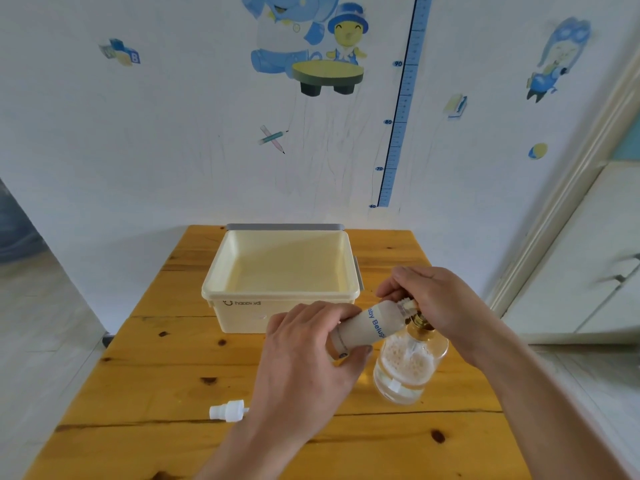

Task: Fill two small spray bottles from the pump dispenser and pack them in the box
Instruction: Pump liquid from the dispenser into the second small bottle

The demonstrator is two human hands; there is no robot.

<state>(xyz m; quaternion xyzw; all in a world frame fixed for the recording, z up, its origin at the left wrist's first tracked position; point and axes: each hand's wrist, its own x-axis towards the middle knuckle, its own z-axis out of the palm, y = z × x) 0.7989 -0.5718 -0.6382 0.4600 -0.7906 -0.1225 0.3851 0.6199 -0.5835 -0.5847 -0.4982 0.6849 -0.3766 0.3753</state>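
The box [211, 289] at the tabletop's [145, 386] far edge holds nothing, so packing is all ahead; filling the first bottle seems under way. Near the right edge, the right hand [433, 299] curls its fingers [391, 285] over the pump dispenser's [405, 372] head. The left hand [304, 355] grips the tilted spray bottle [370, 327], neck at the spout. Its spray cap [227, 410] lies front-left.

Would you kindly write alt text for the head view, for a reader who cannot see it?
A person's left hand holds a small spray bottle tilted, mouth at the pump dispenser, whose top the right hand grips; a cream box stands behind.
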